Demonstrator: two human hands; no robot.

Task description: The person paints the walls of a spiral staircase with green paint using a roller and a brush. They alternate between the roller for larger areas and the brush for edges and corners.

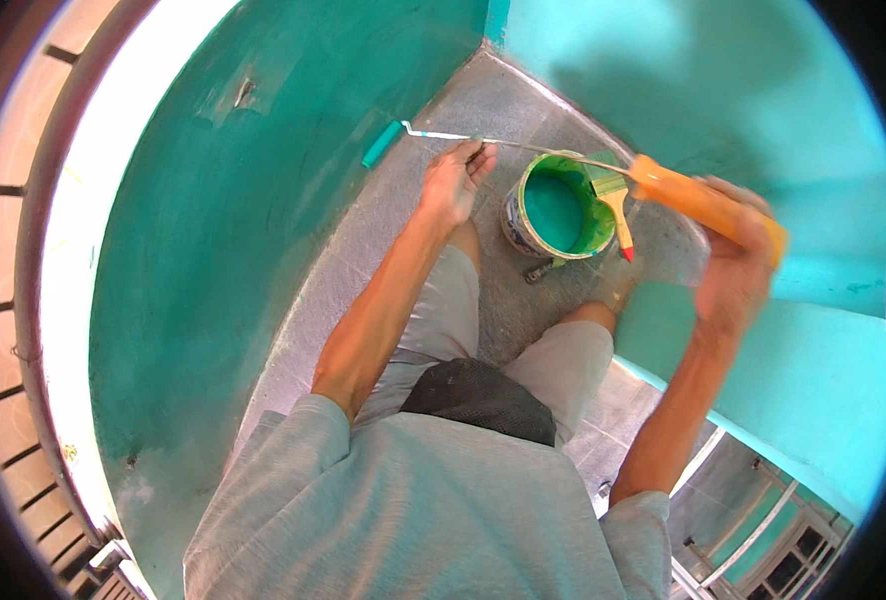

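Note:
A paint roller with a green sleeve (382, 145) and an orange handle (688, 200) stretches across in front of me, above the bucket. My right hand (738, 262) is wrapped round the end of the handle. Farther left, my left hand (457, 180) pinches the thin metal rod partway along. The roller's sleeve hangs close to the dark green wall at the left. Below the rod, a paint bucket (519, 228) holds green paint (553, 212). On the bucket's right rim rests a flat paintbrush (618, 215) with a yellow, red-tipped handle.
A dark green curved wall (203, 270) runs along the left. Light turquoise walls (663, 70) rise ahead and at the right, with a turquoise ledge (803, 370) beside my right arm. Grey tiles cover the floor (333, 265). A small dark object (537, 272) lies by the bucket's base.

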